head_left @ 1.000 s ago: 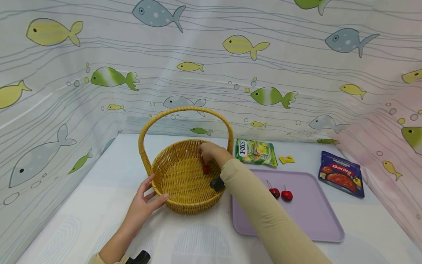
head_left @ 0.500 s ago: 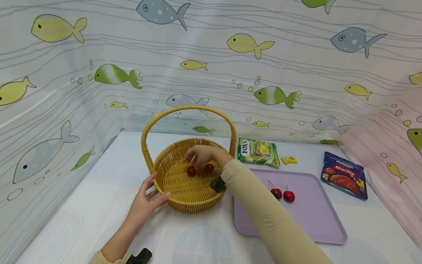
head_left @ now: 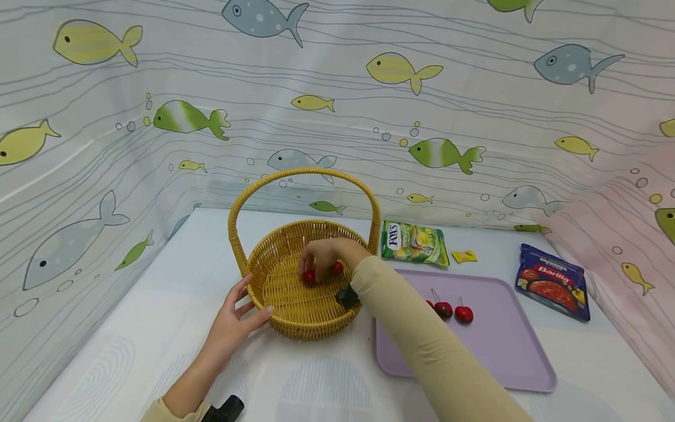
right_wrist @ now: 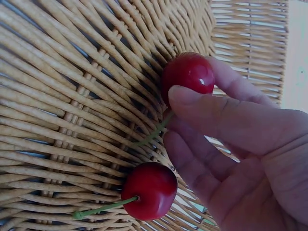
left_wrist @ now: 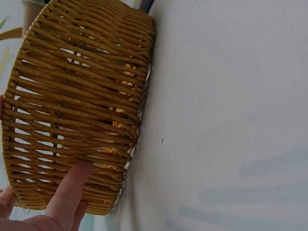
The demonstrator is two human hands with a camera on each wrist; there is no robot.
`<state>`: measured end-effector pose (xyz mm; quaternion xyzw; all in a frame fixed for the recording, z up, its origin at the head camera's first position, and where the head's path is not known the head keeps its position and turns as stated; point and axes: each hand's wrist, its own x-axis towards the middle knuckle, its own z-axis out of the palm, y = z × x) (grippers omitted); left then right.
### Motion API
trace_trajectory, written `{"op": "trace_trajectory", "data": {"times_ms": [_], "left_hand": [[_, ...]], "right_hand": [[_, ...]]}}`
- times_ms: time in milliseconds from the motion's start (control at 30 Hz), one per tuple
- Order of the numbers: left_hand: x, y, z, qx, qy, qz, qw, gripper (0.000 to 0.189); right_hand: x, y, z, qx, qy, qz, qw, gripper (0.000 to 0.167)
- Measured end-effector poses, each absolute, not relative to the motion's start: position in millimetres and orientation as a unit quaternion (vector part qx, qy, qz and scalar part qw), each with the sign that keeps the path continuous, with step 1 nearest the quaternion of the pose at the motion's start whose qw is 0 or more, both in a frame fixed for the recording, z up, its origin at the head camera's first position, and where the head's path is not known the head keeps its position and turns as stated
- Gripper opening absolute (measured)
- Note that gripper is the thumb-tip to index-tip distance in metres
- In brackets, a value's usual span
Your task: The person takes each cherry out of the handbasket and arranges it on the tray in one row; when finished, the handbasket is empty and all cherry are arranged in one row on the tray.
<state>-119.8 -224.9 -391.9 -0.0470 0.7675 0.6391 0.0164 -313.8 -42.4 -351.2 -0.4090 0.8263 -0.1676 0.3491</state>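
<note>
A yellow wicker basket with a tall hoop handle stands in front of me. My left hand holds its left side, thumb at the rim; in the left wrist view a finger presses the outer wall. Inside the basket, my right hand pinches a red cherry between thumb and fingers, its green stem pointing down toward the woven floor. A second cherry with a stem lies beside that hand in the basket, partly covered by the hand in the head view.
Right of the basket lies a lilac tray with several stemmed cherries, one partly behind my right sleeve. Behind it are a green Fox's candy bag and a small yellow wrapped candy. A blue Barilla pouch lies at far right.
My right hand moved left within the basket from its right side, then lowered onto the left cherry and now pinches it. My left hand stayed at the basket's side. The head view shifted slightly.
</note>
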Motion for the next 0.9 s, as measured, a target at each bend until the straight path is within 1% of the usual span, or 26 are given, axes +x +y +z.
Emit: {"op": "trace_trajectory", "data": {"times_ms": [133, 400, 633, 767, 900], "left_hand": [[-120.5, -223.6, -391.5, -0.049, 0.767, 0.639, 0.018, 0.084], [-119.1, -224.4, -390.6, -0.056, 0.773, 0.632, 0.021, 0.086], [-120.3, -223.7, -390.6, -0.049, 0.771, 0.635, 0.022, 0.085], [-120.2, -223.5, -391.1, -0.043, 0.766, 0.641, 0.025, 0.084], [-119.9, -223.1, -391.5, -0.045, 0.771, 0.634, 0.027, 0.086]], "right_hand": [[-312.3, -41.9, -347.6, -0.400, 0.831, -0.168, 0.348, 0.031], [-305.5, -39.3, -324.4, -0.429, 0.830, -0.188, 0.304, 0.030], [-289.9, -18.8, -297.1, -0.458, 0.828, -0.184, 0.265, 0.038], [-276.8, -4.2, -285.7, -0.472, 0.819, -0.200, 0.256, 0.034], [-263.4, 13.2, -279.4, -0.477, 0.802, -0.246, 0.264, 0.030]]}}
